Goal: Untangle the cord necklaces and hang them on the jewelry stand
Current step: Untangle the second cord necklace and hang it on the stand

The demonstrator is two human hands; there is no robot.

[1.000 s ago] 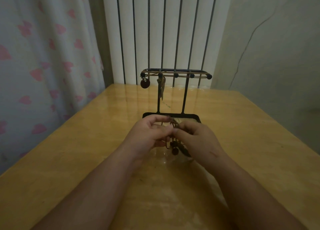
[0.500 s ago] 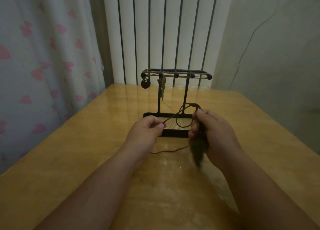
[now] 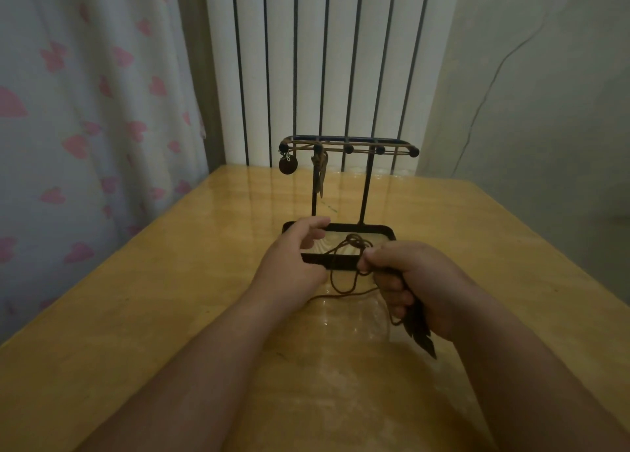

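Right hand point(image 3: 421, 281) grips the cord necklace point(image 3: 354, 242), its loops spilling left. Left hand point(image 3: 289, 264), half-curled, lies just beside them; whether it holds the cord is unclear.

Dim, warm-tinted indoor light, source unseen. Soft glare patches on glossy table point(image 3: 153, 315) at near centre and far edge, with reflected radiator point(image 3: 306, 59) stripes. Faint shadow under right hand point(image 3: 422, 288). Thin cord necklace point(image 3: 333, 277) hard to trace against dark jewelry stand point(image 3: 366, 192) base. Near forearms dark, soft. Wide-angle bending at left curtain point(image 3: 85, 110), right wall point(image 3: 545, 110). Fine noise throughout.
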